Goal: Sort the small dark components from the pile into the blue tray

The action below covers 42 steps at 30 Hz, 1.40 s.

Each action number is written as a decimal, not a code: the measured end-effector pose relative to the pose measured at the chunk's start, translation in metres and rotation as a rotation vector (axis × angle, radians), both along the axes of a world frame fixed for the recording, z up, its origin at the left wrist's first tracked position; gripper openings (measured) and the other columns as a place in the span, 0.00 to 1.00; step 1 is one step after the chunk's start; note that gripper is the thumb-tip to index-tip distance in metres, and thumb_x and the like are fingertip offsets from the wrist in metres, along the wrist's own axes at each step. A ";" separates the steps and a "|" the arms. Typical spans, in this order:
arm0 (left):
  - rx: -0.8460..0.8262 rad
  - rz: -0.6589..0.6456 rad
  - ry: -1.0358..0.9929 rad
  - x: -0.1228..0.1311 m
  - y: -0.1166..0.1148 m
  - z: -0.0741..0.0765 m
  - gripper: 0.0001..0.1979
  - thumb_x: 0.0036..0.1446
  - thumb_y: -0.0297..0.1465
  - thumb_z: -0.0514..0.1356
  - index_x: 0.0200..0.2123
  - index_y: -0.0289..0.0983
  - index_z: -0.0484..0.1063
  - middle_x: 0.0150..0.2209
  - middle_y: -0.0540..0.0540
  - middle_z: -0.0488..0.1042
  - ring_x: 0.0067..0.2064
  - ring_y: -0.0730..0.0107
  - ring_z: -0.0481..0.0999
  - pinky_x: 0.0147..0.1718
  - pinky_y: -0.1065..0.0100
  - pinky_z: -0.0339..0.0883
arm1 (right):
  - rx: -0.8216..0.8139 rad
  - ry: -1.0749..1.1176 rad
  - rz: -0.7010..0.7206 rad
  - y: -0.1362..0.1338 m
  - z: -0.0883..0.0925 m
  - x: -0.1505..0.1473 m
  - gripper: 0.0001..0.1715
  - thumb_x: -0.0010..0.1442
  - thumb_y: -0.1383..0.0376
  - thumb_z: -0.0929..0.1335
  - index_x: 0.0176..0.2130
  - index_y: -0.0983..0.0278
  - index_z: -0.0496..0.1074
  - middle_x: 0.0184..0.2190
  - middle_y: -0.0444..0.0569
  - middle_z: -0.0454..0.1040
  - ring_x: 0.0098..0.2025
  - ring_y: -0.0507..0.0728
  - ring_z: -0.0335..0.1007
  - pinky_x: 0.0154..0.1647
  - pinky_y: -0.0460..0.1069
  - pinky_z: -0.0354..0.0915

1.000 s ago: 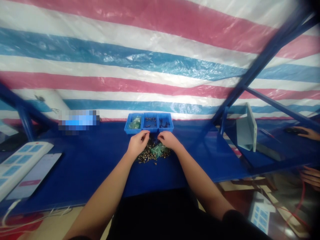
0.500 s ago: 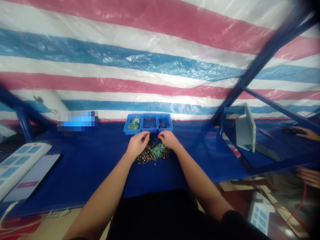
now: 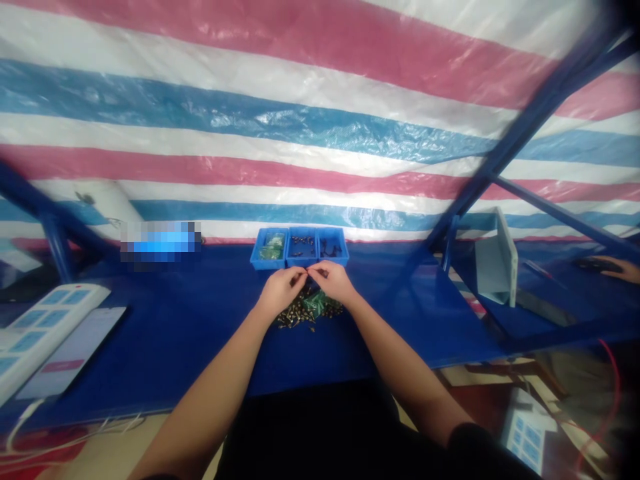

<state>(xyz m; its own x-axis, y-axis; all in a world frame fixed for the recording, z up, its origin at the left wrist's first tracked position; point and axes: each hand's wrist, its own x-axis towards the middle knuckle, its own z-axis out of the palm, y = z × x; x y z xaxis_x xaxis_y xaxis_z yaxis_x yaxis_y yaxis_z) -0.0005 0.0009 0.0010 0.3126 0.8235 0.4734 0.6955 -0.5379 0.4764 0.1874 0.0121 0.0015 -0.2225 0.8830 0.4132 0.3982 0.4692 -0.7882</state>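
Note:
My left hand (image 3: 281, 291) and my right hand (image 3: 334, 280) meet at the fingertips just in front of three joined blue bins. Both are closed in a pinch; whatever sits between the fingers is too small to make out. Below them lies a pile of small brass-coloured metal parts (image 3: 295, 315), with a green packet or board (image 3: 315, 305) on top. The left bin (image 3: 264, 264) holds green pieces in clear wrap. A few small dark metal parts lie in the middle bin (image 3: 299, 261) and the right bin (image 3: 334, 261).
On the blue table (image 3: 200, 333), a white power strip (image 3: 55, 313) and a phone (image 3: 75, 353) lie at left. A white stand (image 3: 500, 260) is at right, near another person's hand (image 3: 620, 269) on a mouse. Blue metal bars (image 3: 500, 157) rise on both sides.
My hands have come together until their fingertips meet; they were a little apart before. The whole view has shifted slightly. The other person's lower hand at right no longer shows clearly.

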 end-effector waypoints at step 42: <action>0.007 0.016 -0.111 -0.002 0.000 -0.002 0.14 0.64 0.40 0.53 0.42 0.41 0.75 0.39 0.48 0.79 0.35 0.69 0.77 0.38 0.70 0.68 | -0.190 0.253 0.067 -0.004 0.008 -0.003 0.19 0.54 0.57 0.72 0.42 0.65 0.78 0.36 0.52 0.81 0.35 0.55 0.76 0.40 0.50 0.72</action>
<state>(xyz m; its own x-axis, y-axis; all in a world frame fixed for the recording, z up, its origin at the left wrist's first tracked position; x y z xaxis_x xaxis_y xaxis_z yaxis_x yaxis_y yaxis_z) -0.0030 0.0009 -0.0009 0.2449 0.8243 0.5104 0.6467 -0.5311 0.5475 0.1840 0.0081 0.0094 -0.1936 0.9366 0.2920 0.1514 0.3226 -0.9344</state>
